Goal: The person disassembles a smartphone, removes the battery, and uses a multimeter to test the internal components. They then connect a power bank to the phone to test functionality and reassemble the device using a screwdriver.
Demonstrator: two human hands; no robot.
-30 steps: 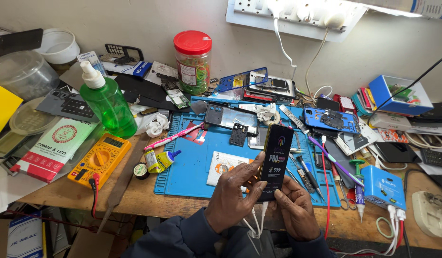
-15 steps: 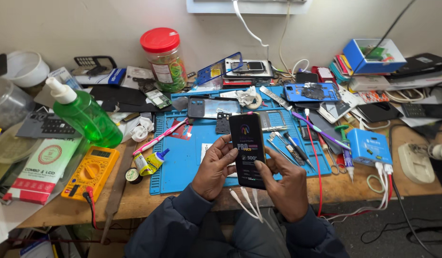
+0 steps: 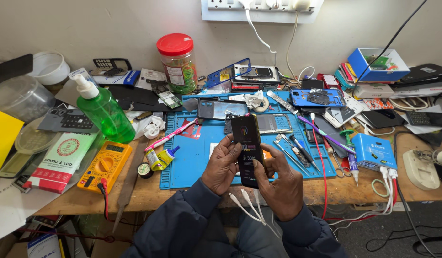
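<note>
While your left hand (image 3: 222,165) and right hand (image 3: 278,184) grip the lit phone (image 3: 247,149), a slip could drop it onto the tools (image 3: 297,150) on the desk (image 3: 149,193).

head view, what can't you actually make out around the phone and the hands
- Back of the smartphone: turned away from the head camera.
- Its lower edge: covered by the left hand and right hand.
- Where the white cables end: hidden under the hands and off the bench edge.
- Yellow multimeter display: too small to read.
- Wall power strip: cut off by the top edge.
</note>
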